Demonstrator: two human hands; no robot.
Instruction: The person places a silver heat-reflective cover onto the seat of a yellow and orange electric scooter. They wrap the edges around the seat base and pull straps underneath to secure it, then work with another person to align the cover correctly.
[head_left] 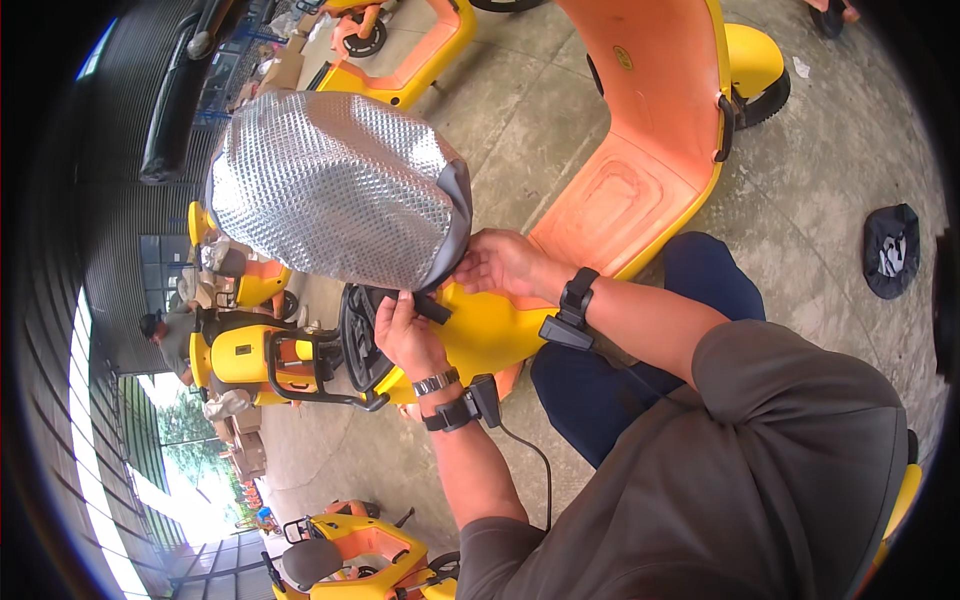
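A silver foil seat cover (pixel 335 190) with a grey cloth rim is drawn over the seat of a yellow scooter (pixel 490 330). With thumb and fingertips, my left hand (pixel 408 335) pinches the cover's lower edge, beside a short black strap (pixel 432 308). My right hand (pixel 505 265) is at the grey rim just to the right, its fingers curled against the cloth, with the fingertips partly hidden by the cover. Below the cover, a dark compartment (pixel 358 340) in the scooter body shows. The seat itself is hidden under the foil.
The scooter's orange footboard (pixel 620 200) extends to the upper right. A black cloth pouch (pixel 890 250) lies on the concrete floor at right. More yellow scooters stand around, including one at the bottom (pixel 365 555). Another person (pixel 175 335) is at far left, near cardboard boxes (pixel 245 440).
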